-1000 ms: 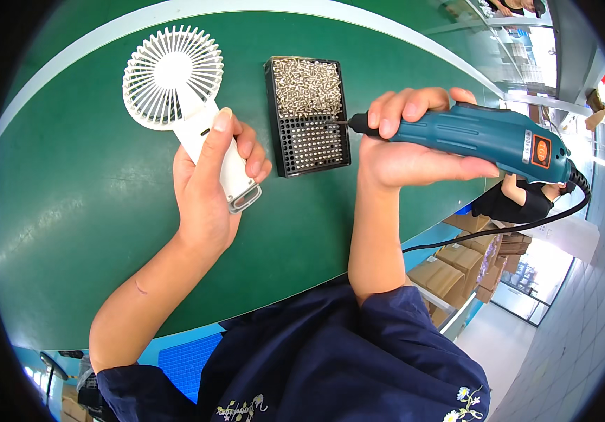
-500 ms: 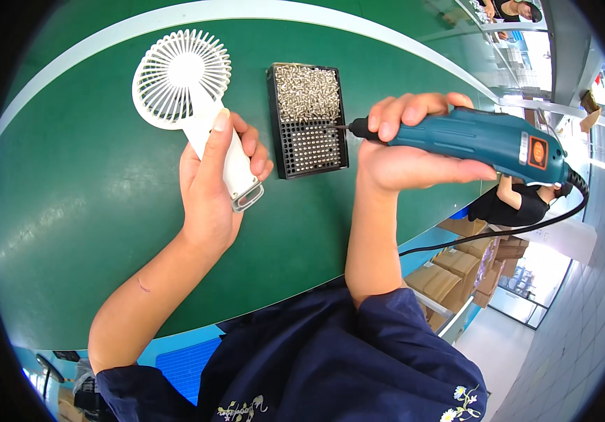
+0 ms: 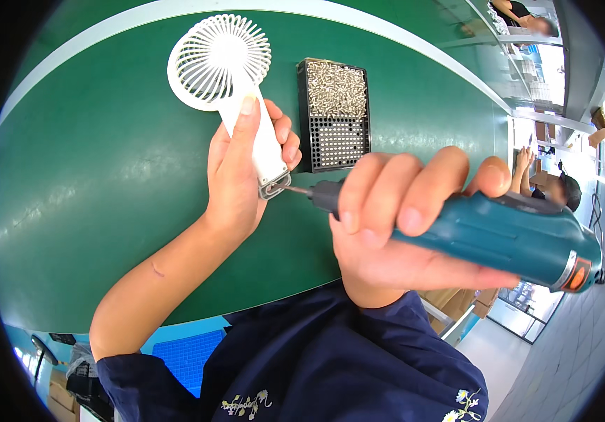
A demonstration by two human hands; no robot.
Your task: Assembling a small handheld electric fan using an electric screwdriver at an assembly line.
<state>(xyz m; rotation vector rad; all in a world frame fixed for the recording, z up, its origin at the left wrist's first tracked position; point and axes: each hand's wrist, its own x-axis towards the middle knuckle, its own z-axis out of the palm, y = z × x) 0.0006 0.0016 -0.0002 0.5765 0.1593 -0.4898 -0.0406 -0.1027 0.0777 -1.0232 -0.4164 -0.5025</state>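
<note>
My left hand (image 3: 242,151) is wrapped round the handle of a white handheld fan (image 3: 268,144), its thumb along the front. The fan's round slatted head points away from me, and a small loop sticks out at the handle's near end. Teal and corded, an electric screwdriver (image 3: 492,235) lies in the grip of my right hand (image 3: 415,218). Its thin bit (image 3: 294,188) reaches left to the loop end of the fan handle; whether a screw sits at the tip is too small to tell. Beyond my right hand stands a black screw tray (image 3: 304,116).
Loose silver screws (image 3: 337,88) heap in the tray's far half, and rows of them stand in its holed near half. Tray and hands are over a green table (image 3: 105,211) with a pale far edge strip. Cardboard boxes (image 3: 450,302) and other people are at the right.
The screwdriver has come away from the tray, nearer to me, and its bit is now at the fan handle's end. The fan and my left hand appear shifted right and slightly away.
</note>
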